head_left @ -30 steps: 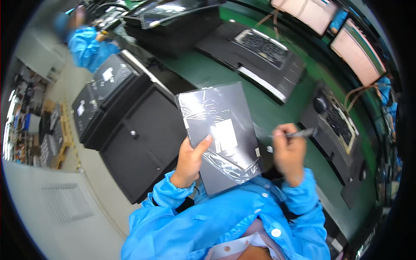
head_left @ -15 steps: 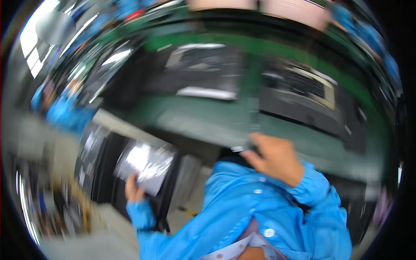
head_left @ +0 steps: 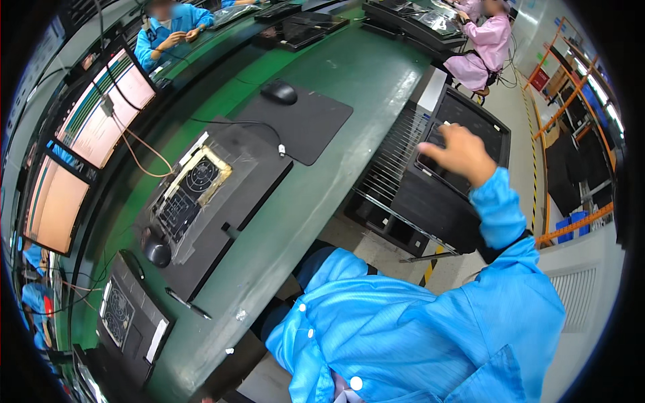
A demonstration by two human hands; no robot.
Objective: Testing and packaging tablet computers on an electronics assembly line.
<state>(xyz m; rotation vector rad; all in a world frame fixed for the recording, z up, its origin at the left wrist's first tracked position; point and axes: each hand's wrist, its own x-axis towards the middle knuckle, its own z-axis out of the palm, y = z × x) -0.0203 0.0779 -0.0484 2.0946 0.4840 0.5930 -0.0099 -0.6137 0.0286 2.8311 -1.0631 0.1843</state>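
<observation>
My right hand (head_left: 460, 154) reaches out to the right, above a black tray (head_left: 502, 138) on a wire rack. Its fingers are loosely spread and I see nothing in them. Whether the fingertips touch the tray or hang over it I cannot tell. A flat dark panel, partly under the hand, lies inside the tray. My left hand is out of the picture. On the green bench (head_left: 322, 195) sits a black padded fixture (head_left: 262, 195) with a cream frame (head_left: 225, 176) around dark, line-patterned pieces.
A mouse (head_left: 279, 92) rests on a black mat (head_left: 316, 127); another mouse (head_left: 156, 252) is at the fixture. A pen (head_left: 188, 303) and a second fixture (head_left: 124, 316) lie nearer. Two monitors (head_left: 107, 114) stand left. People work farther off. The wire rack (head_left: 396, 151) adjoins the bench.
The view has swung to the right. My left hand, earlier on a shiny clear plastic bag, has left the picture. My right hand has moved from the bench edge to the tray.
</observation>
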